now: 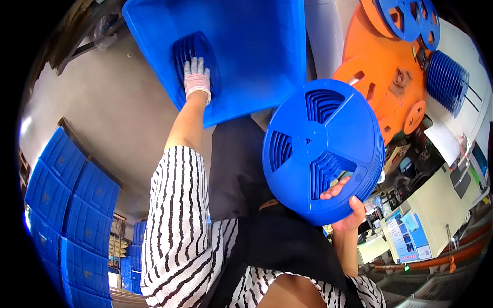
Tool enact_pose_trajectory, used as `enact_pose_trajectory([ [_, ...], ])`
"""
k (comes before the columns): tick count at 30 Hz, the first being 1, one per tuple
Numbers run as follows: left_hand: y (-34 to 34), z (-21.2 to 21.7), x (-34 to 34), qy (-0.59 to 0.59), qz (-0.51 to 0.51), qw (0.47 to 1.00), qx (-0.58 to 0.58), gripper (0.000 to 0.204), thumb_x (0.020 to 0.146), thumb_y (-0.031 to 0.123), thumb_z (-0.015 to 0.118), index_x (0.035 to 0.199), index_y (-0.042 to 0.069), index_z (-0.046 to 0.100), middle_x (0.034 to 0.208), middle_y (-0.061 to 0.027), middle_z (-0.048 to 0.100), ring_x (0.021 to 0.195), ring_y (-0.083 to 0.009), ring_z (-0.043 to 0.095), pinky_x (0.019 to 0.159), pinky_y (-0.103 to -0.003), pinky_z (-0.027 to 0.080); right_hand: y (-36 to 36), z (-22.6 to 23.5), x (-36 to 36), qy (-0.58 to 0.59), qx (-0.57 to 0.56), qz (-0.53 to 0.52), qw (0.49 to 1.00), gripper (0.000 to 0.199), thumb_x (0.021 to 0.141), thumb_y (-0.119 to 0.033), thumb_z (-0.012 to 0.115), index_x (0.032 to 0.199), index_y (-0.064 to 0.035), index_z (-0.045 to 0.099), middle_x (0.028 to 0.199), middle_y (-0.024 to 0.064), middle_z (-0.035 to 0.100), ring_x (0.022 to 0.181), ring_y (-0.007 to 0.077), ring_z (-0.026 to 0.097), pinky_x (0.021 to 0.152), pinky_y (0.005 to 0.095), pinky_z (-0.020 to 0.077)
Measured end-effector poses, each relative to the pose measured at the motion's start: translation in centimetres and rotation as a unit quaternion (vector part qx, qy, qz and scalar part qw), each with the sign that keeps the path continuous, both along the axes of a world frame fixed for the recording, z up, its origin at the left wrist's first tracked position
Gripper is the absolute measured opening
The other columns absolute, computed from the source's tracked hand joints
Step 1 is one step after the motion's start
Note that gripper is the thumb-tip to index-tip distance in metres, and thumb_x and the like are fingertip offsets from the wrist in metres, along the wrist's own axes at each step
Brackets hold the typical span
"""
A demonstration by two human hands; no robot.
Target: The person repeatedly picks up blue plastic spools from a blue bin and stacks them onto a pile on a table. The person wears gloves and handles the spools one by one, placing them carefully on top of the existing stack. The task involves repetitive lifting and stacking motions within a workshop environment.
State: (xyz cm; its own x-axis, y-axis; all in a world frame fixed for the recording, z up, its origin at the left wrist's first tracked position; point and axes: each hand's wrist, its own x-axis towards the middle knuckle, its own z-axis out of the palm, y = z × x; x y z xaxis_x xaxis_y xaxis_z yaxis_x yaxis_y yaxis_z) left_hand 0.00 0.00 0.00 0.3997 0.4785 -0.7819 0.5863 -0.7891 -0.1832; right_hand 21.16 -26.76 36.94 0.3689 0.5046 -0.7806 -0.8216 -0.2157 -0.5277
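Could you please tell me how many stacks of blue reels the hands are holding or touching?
2. One stack is in the right hand; the other stack is inside the blue bin, with the gloved left hand on it. Some individual reels may be hidden.

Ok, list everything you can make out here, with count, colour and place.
Large spoked plastic reels: one stack, blue, right of centre
Open plastic bin: one, blue, top
Round plastic discs: one stack, blue, inside the bin
Rounded flat board: one, orange, upper right
Smaller-looking spoked reels: at least two, blue, top right
Row of thin discs: one, blue, far right
Plastic crates: several, blue, left
Boxy machine: one, cream, lower right
Striped shirt: one, black-and-white, bottom
Left hand: one, pale glove, on the discs
Right hand: one, bare, gripping the large reels
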Motion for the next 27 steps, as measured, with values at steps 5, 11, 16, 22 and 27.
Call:
enact_pose_trajectory([
  [5,-1.9,2.7,-0.2,0.003,-0.003,0.999,-0.042,0.060,0.089,0.019,0.052,0.147,0.017,0.037,0.161,-0.0087,0.014,0.149,-0.0261,0.010,0.120,-0.049,0.006,0.3,1.9,0.0,-0.001,0.035,-0.024,0.999,0.042,0.088,-0.028,0.060,0.117,-0.0014,0.045,0.085,0.0083,0.054,0.076,0.0215,0.056,0.078,0.0399,0.0488],
  [11,-0.5,1.4,-1.5,-0.025,0.004,0.999,-0.044,0.059,0.090,0.017,0.050,0.147,0.017,0.038,0.161,-0.0058,0.016,0.149,-0.0240,0.011,0.120,-0.048,0.007,0.3,1.1,0.7,0.042,0.122,-0.039,0.991,0.040,0.093,-0.038,0.060,0.110,-0.0041,0.047,0.073,0.0006,0.045,0.061,0.0115,0.045,0.063,0.0309,0.0398],
  [16,-0.9,2.5,-2.4,-0.056,0.056,0.996,-0.042,0.055,0.093,0.021,0.046,0.147,0.023,0.037,0.161,-0.0043,0.019,0.149,-0.0233,0.013,0.120,-0.047,0.008,0.5,2.5,1.4,0.080,0.166,-0.036,0.982,0.037,0.095,-0.038,0.058,0.104,-0.0048,0.044,0.067,-0.0004,0.043,0.056,0.0101,0.045,0.057,0.0276,0.0372],
  [22,-3.2,8.6,2.0,-0.433,0.231,0.871,0.041,0.053,0.093,0.035,0.050,0.142,0.015,0.043,0.149,-0.0159,0.037,0.139,-0.0385,0.030,0.114,-0.053,0.022,1.5,2.9,1.7,0.107,0.220,-0.013,0.970,0.037,0.095,-0.038,0.059,0.101,-0.0054,0.043,0.065,-0.0005,0.042,0.052,0.0099,0.044,0.053,0.0270,0.0356],
  [27,-10.9,30.8,11.3,-0.623,0.245,0.732,-0.122,0.055,0.075,0.022,0.059,0.126,0.002,0.052,0.134,-0.0223,0.049,0.127,-0.0408,0.044,0.110,-0.054,0.029,3.5,4.0,0.7,0.132,0.248,0.030,0.959,0.038,0.093,-0.039,0.061,0.100,-0.0067,0.043,0.062,-0.0009,0.042,0.050,0.0100,0.043,0.052,0.0273,0.0354],
])
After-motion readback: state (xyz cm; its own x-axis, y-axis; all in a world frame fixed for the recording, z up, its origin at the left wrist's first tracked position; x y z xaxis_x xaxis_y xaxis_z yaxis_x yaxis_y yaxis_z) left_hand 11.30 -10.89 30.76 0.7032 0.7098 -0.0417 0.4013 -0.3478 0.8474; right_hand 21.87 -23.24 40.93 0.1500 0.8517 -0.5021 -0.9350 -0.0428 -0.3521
